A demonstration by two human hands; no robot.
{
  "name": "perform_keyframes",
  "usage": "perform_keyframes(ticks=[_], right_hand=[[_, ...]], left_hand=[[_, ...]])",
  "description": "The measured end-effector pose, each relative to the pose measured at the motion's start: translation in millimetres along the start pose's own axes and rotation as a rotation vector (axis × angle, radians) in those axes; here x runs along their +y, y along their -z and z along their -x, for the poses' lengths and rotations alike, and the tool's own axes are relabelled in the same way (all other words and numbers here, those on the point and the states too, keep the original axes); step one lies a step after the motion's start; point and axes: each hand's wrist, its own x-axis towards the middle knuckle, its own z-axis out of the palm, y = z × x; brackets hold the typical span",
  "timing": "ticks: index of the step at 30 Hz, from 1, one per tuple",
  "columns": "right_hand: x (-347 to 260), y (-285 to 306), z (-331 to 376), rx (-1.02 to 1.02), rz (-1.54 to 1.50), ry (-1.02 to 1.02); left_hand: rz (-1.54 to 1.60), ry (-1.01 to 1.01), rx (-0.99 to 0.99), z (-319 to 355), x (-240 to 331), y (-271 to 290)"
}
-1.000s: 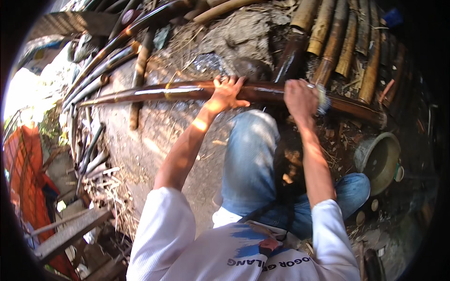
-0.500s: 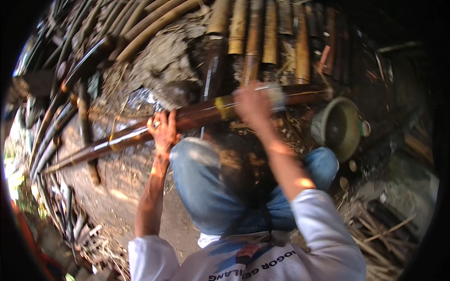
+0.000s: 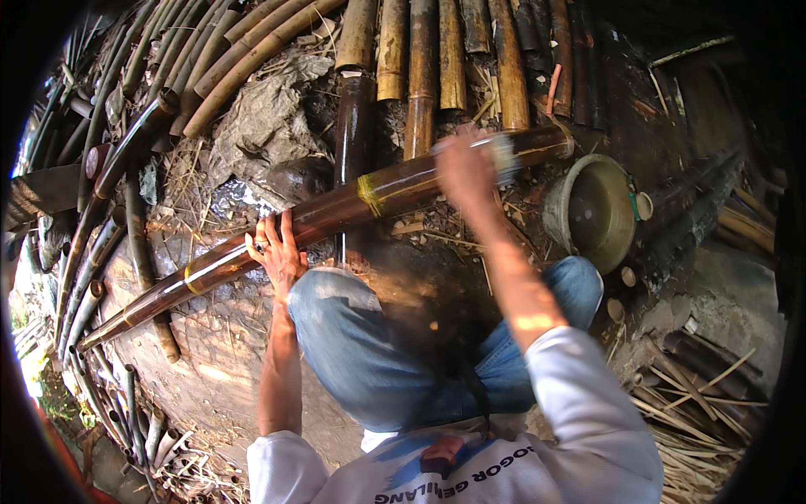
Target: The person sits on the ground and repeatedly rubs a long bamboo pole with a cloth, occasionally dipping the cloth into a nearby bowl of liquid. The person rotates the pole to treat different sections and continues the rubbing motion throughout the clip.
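Observation:
A long, dark, wet bamboo pole (image 3: 407,189) lies slantwise in front of my knees, its right end farther away than its left. Yellowish bands mark its joints. My left hand (image 3: 282,254), with a ring on one finger, rests on the pole with its fingers spread. Farther along the pole, my right hand (image 3: 466,168) is closed round a pale, whitish scrubbing pad or cloth (image 3: 505,158) pressed to the surface. Motion blurs this hand and the pad, so the pad's exact kind is unclear.
A grey bucket (image 3: 556,214) stands by the pole's right end, near my right knee. Bamboo poles (image 3: 421,80) lie side by side beyond. More poles (image 3: 252,63) are piled at the far left. Split strips (image 3: 688,391) lie at the lower right; a crumpled sheet (image 3: 260,118) lies beyond the pole.
My right hand remains on the pad, blurred in both frames. The left hand stays on the pole with its fingers spread. The whole view has shifted slightly and become sharper.

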Motion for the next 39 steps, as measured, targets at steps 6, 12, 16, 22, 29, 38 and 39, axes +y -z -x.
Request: perform_keyframes(ticks=[6, 12, 16, 22, 29, 38, 39], right_hand=[[-178, -83, 50, 0.032, -0.175, 0.523], [24, 29, 22, 0.357, -0.645, 0.137], [227, 64, 50, 0.856, -0.351, -0.608], [394, -62, 88, -0.112, 0.126, -0.71], [314, 50, 49, 0.283, -1.357, -0.576], [76, 1, -31, 0.508, -0.016, -0.013], [40, -18, -28, 0.259, -0.239, -0.097]], left_hand=[[-0.038, 0.087, -0.112, 5, -4, -9], [0.023, -0.005, 0.055, 3, -1, -8], [-0.008, 0.031, -0.003, 1, 3, -4], [-0.007, -0.026, 0.009, -8, 7, 16], [-0.02, -0.117, -0.064, -38, -6, 30], [-0.034, -0.173, -0.262, -71, -35, 17], [-0.046, -0.156, -0.294, -78, -39, 13]])
